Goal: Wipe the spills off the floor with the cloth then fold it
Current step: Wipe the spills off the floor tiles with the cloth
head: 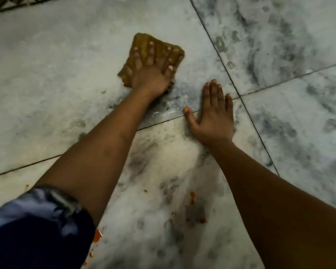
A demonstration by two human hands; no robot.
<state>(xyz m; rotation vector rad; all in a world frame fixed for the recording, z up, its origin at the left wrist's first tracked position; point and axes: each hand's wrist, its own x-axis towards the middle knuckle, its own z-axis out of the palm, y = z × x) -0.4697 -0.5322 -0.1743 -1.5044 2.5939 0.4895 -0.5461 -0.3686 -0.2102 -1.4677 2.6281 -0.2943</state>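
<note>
A folded yellow-brown cloth (142, 43) lies on the marble floor at the upper middle. My left hand (153, 72) presses flat on it with fingers spread straight. My right hand (213, 113) rests palm down on the bare floor, to the right of the cloth and nearer to me, fingers straight. Orange-red spill spots (192, 197) dot the tile near me, with a bigger blob (97, 235) beside my left sleeve. A wet smear (171, 107) shows between the two hands.
Grey-veined white marble tiles (279, 55) with dark grout lines cover the whole view. A patterned dark border (8, 4) runs across the top left corner. My dark blue sleeve (33, 230) fills the bottom left.
</note>
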